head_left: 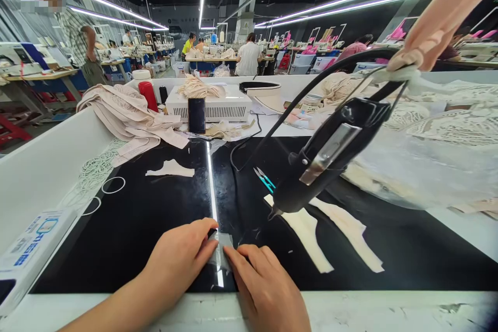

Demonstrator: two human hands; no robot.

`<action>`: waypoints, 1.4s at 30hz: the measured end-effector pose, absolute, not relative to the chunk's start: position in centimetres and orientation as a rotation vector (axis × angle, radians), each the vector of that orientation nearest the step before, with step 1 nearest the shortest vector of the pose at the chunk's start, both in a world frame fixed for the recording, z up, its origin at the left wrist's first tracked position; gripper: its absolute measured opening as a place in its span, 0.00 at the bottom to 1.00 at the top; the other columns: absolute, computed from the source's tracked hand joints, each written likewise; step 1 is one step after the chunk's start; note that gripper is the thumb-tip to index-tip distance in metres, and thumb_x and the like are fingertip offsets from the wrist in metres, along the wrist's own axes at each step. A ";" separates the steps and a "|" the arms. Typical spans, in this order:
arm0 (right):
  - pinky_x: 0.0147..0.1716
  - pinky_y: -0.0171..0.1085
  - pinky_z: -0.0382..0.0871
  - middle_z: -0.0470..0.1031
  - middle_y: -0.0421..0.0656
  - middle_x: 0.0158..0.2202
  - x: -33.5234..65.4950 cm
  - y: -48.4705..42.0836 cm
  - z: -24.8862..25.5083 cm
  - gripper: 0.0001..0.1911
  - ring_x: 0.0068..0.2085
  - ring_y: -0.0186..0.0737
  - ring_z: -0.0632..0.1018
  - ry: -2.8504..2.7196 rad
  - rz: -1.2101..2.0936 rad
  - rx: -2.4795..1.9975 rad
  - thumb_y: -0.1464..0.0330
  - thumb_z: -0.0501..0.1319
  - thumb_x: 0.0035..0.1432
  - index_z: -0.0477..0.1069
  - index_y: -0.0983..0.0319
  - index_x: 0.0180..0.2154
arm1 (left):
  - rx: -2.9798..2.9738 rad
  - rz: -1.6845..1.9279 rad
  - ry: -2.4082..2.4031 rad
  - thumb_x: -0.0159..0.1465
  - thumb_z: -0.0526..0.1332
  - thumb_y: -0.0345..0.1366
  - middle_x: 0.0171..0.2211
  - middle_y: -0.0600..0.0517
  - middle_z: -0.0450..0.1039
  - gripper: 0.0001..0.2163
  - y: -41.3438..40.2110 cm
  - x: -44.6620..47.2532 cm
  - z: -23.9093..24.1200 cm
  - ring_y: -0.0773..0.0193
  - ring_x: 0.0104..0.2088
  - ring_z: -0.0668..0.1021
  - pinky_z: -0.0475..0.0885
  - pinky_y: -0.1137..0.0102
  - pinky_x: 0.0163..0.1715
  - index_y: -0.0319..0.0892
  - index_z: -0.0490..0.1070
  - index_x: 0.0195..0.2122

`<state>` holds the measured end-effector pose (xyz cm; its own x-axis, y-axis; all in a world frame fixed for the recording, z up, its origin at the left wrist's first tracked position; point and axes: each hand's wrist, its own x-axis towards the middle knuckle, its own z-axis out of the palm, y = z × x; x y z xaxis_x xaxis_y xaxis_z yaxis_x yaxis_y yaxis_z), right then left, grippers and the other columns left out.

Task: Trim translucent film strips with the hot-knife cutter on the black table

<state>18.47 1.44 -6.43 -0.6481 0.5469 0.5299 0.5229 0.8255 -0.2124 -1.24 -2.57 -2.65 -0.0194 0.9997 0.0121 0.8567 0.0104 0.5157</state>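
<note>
My left hand (182, 249) is closed at the fingertips on a small translucent piece of film (224, 245) low on the black work mat (128, 249). From the other side, my right hand (270, 285) holds its right edge, fingers bent and close together. Just right of the hands, a black glue gun (330, 150) with a silver plate hangs nozzle down, slung from a stretched beige cloth strip (439, 15). Under and beside its nozzle lie two cream curved pieces (305, 233), (350, 225). Teal-handled thread snips (265, 180) rest behind them.
Another cream cut piece (171, 168) lies farther left. Green elastic loops (95, 168) and a white box (35, 244) line the left side. Draped beige fabric (128, 114), a phone (196, 115) and a white vented unit (213, 104) stand behind. Plastic-covered pieces (428, 161) fill the right.
</note>
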 end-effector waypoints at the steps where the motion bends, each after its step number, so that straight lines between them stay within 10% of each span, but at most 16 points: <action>1: 0.32 0.38 0.72 0.77 0.48 0.38 18.5 1.4 -6.5 0.17 0.33 0.42 0.74 -2.416 0.061 -0.784 0.76 0.50 0.71 0.74 0.64 0.52 | 1.913 0.545 1.947 0.71 0.55 0.35 0.34 0.55 0.76 0.11 -2.6 -1.2 -2.7 0.59 0.33 0.80 0.68 0.68 0.35 0.49 0.70 0.53; 28: 0.31 0.40 0.68 0.73 0.46 0.35 17.5 1.3 -7.1 0.17 0.32 0.42 0.72 -2.334 0.127 -0.819 0.73 0.47 0.74 0.73 0.63 0.52 | 2.069 0.509 2.065 0.72 0.57 0.33 0.34 0.55 0.74 0.11 -2.7 -1.2 -2.9 0.61 0.30 0.80 0.71 0.69 0.31 0.45 0.68 0.55; 42: 0.31 0.41 0.63 0.71 0.45 0.34 17.2 1.2 -8.0 0.18 0.31 0.44 0.69 -2.279 0.116 -0.812 0.70 0.45 0.75 0.72 0.62 0.53 | 2.826 0.872 1.611 0.74 0.47 0.26 0.40 0.47 0.77 0.13 -3.6 -0.2 -4.1 0.59 0.41 0.81 0.79 0.62 0.47 0.36 0.71 0.43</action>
<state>17.22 1.23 -8.00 -0.5556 0.5842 0.5917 0.5211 0.7992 -0.2997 -0.16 -3.57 -4.08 0.4159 0.7345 0.5363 0.8507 -0.5227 0.0562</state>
